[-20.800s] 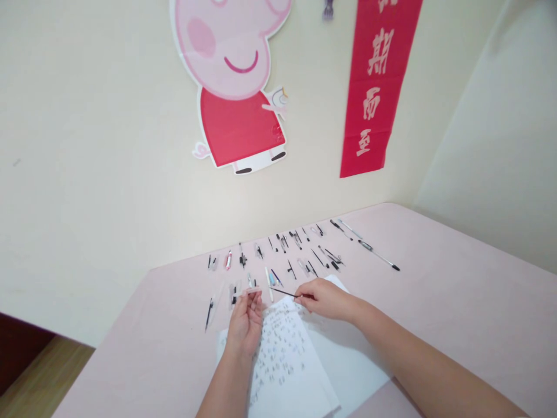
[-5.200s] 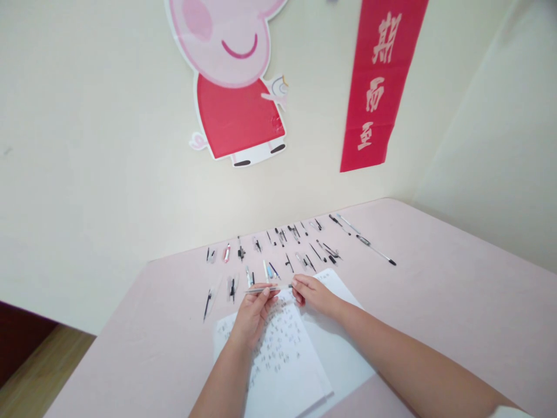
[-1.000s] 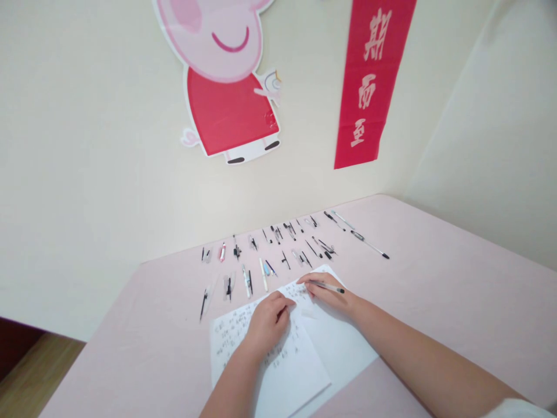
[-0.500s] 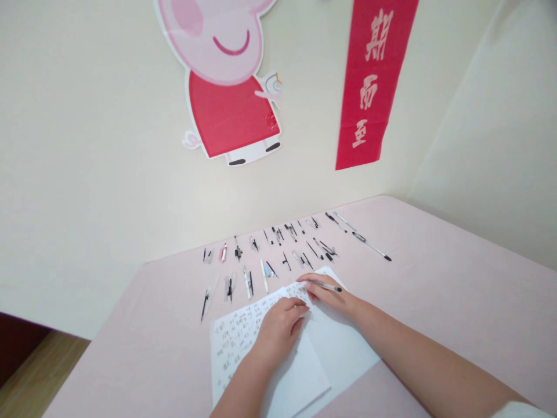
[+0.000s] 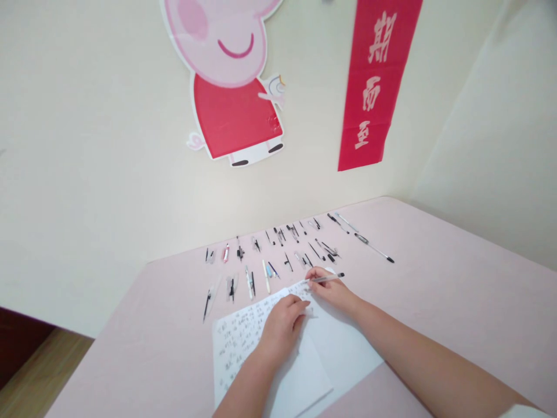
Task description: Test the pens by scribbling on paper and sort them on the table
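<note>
My right hand (image 5: 328, 288) is closed round a clear-barrelled pen (image 5: 326, 278) above the upper part of the paper. The pen lies nearly level, its dark end to the right and its other end pointing left. My left hand (image 5: 282, 325) rests on the handwritten sheet (image 5: 237, 337), fingers curled in toward the thumb. A small pale, see-through piece shows at its fingertips, too blurred to name. Part of the writing is hidden under the left hand and forearm. A blank white sheet (image 5: 348, 342) lies beneath and to the right.
Beyond the paper, rows of pens and pen parts lie on the pink tabletop (image 5: 435, 302). A long capped pen (image 5: 376, 249) is at the right end. Behind stands a wall with a pig cutout (image 5: 237, 116) and a red banner (image 5: 369, 87).
The pen in my right hand has tilted so its dark end sits higher. A pale piece now shows at my left fingertips. The whole view has shifted slightly.
</note>
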{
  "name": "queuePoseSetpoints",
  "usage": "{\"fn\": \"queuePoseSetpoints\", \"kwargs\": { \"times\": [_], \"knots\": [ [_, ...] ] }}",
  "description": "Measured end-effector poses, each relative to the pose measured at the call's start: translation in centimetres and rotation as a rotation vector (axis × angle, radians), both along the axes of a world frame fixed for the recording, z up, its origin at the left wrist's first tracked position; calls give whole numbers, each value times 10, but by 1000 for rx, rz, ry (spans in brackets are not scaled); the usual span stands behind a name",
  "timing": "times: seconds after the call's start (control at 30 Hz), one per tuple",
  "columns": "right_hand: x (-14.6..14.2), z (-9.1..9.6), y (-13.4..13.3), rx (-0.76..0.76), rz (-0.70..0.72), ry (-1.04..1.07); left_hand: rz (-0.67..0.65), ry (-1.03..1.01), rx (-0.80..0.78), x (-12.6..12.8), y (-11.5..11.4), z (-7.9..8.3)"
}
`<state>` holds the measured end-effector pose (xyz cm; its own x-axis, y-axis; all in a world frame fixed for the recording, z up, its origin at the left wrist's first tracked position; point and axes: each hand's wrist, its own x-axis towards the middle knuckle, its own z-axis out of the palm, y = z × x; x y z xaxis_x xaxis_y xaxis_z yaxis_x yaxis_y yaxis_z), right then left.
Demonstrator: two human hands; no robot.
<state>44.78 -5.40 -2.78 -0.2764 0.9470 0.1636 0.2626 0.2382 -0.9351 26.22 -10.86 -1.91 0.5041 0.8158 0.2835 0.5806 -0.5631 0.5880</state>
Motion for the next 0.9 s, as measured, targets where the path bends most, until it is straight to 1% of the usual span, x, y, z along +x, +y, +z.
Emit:
{"fn": "queuePoseSetpoints", "kwargs": {
  "times": [0.13,0.23,0.33,0.47,0.57,0.77,0.9],
  "knots": [
    [1,-1,2,-44,-7,131,99,-167,-71,-8,6,-4],
    [1,1,2,-127,-23,211,168,-270,-75,-14,11,-6],
    [0,5,-1,-199,-27,301,232,-331,-96,-18,16,-8],
    [-2,11,-3,-247,-5,389,278,-332,-99,-21,20,-12],
    [-2,11,-3,-261,5,410,282,-302,-79,-21,20,-13],
    [-2,3,-2,-246,55,394,299,-250,-64,-21,18,-11],
    [-2,4,-3,-243,82,365,299,-245,-70,-21,18,-11]
  ]
}}
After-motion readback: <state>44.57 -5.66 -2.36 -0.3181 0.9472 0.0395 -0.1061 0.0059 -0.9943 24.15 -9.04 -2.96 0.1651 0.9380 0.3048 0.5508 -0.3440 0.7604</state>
